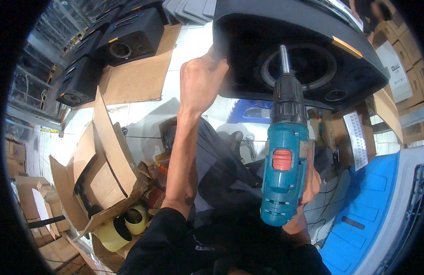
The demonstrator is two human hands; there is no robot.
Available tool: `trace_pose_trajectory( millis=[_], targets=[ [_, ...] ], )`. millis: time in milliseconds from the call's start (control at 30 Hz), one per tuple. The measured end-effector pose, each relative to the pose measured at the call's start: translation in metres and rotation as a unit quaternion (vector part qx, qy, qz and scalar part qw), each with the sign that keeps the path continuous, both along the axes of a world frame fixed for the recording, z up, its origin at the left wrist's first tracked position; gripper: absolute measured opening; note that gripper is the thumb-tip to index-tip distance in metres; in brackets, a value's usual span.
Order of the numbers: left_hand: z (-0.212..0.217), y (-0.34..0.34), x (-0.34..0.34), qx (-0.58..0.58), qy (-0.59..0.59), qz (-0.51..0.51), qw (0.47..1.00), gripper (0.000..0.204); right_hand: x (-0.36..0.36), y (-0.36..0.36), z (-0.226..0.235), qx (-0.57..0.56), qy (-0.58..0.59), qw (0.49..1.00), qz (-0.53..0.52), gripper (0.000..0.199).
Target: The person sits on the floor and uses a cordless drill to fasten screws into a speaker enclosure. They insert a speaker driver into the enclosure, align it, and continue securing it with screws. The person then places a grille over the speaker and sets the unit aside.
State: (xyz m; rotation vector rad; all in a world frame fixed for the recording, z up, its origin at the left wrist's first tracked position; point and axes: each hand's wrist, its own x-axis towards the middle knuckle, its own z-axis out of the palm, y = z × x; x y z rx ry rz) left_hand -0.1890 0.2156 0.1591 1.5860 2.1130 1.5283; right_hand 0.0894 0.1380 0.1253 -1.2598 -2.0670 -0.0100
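A teal and black cordless drill points away from me, its long bit standing in front of the round opening of a black speaker cabinet. My right hand is closed round the drill's handle, mostly hidden beneath the tool's body. At the cabinet's left edge, my left hand is curled with its fingers against the side; the fingertips are partly hidden. The cabinet also has a smaller round hole and an orange strip. Whether the bit touches the cabinet I cannot tell.
Several more black speaker cabinets stand far left beside flat cardboard. An opened carton and a yellow tape-like roll are near left. A blue plastic panel lies right. Stacked cartons rise far right.
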Motion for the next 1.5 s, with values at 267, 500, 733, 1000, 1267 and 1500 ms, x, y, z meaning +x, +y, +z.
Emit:
trace_pose_trajectory(
  millis=[267, 500, 733, 1000, 1267, 1500],
  targets=[
    [0.002, -0.002, 0.007, 0.002, 0.002, 0.010, 1.000, 0.033, -0.003, -0.006, 0.009, 0.037, 0.025, 0.997, 0.065, 0.068],
    [0.000, -0.011, 0.019, -0.041, -0.047, 0.051, 0.997, 0.039, 0.051, -0.053, 0.022, -0.040, 0.093, 0.974, 0.204, 0.063],
    [-0.016, -0.039, 0.065, 0.029, -0.104, 0.137, 0.985, 0.030, 0.147, -0.069, 0.000, -0.229, -0.164, 0.959, 0.023, 0.064],
    [-0.034, -0.021, 0.119, -0.004, -0.354, -0.065, 0.933, 0.021, 0.211, -0.084, -0.038, -0.209, 0.078, 0.971, -0.088, 0.039],
    [-0.164, -0.024, 0.164, -0.321, -0.701, -0.140, 0.620, 0.028, 0.293, -0.124, -0.052, -0.251, 0.123, 0.945, -0.169, 0.067],
    [-0.217, -0.069, 0.135, -0.307, -0.732, -0.061, 0.606, 0.025, 0.343, -0.159, -0.120, -0.272, 0.174, 0.881, -0.346, 0.047]
  ],
)
